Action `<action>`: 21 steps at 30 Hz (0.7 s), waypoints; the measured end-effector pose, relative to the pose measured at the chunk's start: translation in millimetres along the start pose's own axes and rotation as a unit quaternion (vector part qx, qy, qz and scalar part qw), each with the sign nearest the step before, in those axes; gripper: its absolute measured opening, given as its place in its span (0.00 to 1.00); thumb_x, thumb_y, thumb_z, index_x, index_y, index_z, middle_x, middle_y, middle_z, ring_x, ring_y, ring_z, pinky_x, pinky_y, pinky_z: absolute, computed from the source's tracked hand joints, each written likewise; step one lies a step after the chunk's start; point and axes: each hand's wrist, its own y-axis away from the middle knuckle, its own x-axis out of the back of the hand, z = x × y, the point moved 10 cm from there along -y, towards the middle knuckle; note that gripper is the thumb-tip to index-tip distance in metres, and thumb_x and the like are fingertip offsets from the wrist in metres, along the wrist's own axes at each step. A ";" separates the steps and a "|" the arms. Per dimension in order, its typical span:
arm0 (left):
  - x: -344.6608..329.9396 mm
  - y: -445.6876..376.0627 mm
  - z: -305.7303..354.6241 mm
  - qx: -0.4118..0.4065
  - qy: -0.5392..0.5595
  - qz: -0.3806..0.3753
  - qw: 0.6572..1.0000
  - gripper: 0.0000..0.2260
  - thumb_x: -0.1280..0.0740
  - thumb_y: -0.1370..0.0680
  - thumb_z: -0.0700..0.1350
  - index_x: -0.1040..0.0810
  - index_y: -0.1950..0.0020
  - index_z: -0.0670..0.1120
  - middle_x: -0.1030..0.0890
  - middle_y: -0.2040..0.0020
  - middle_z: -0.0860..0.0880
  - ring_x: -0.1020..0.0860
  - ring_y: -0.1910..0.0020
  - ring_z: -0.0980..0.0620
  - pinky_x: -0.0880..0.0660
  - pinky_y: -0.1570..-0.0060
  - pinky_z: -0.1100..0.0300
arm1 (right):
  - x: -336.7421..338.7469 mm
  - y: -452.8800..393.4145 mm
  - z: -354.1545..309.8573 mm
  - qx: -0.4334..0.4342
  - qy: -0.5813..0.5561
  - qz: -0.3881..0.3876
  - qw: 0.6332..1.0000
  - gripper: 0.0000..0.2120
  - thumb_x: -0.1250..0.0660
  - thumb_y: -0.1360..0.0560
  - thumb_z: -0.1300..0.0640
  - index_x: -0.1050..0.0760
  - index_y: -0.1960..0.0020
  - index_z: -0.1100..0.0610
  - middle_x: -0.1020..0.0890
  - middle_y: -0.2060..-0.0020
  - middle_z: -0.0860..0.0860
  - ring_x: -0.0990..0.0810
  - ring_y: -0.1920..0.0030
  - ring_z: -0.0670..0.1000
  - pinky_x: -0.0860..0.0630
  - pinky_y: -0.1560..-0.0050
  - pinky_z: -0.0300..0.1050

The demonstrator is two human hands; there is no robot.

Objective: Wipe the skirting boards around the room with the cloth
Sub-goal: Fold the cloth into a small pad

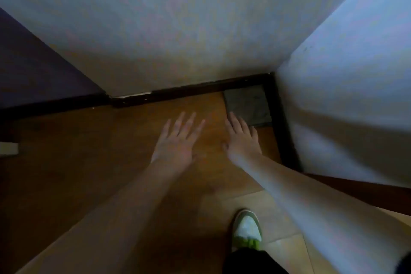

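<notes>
A grey folded cloth lies flat on the wooden floor in the corner where two walls meet. Dark skirting boards run along the foot of both walls around it. My right hand reaches toward the cloth with straight fingers, its fingertips at the cloth's near-left edge. My left hand hovers beside it over the floor, fingers spread and holding nothing.
The back wall and the right wall close the corner. A dark purple wall section stands at the left. My shoe is on the floor below my right arm. A pale object sits at the left edge.
</notes>
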 end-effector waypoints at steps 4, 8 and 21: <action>-91.2 -29.2 -14.3 0.033 0.028 -0.103 0.994 0.44 0.41 0.24 0.70 0.67 0.21 0.58 0.66 0.20 0.53 0.65 0.21 0.48 0.60 0.24 0.45 | -52.5 -46.4 27.9 -0.022 0.080 -0.030 0.996 0.33 0.45 0.18 0.47 0.60 0.20 0.49 0.65 0.22 0.55 0.61 0.21 0.59 0.55 0.24 0.63; -143.3 -51.8 -15.5 0.032 0.008 -0.099 0.995 0.46 0.39 0.24 0.69 0.68 0.21 0.56 0.67 0.20 0.53 0.66 0.21 0.48 0.59 0.23 0.45 | -75.1 -83.8 55.9 -0.034 0.131 -0.033 0.990 0.31 0.48 0.16 0.49 0.62 0.20 0.49 0.56 0.21 0.61 0.52 0.22 0.62 0.50 0.25 0.61; -182.0 -73.4 -12.3 0.025 0.014 -0.158 0.987 0.40 0.37 0.20 0.61 0.64 0.20 0.61 0.68 0.20 0.51 0.62 0.20 0.45 0.56 0.22 0.43 | -78.7 -82.4 57.6 0.095 0.192 0.071 0.974 0.21 0.43 0.20 0.61 0.40 0.27 0.57 0.32 0.33 0.58 0.27 0.37 0.59 0.29 0.39 0.51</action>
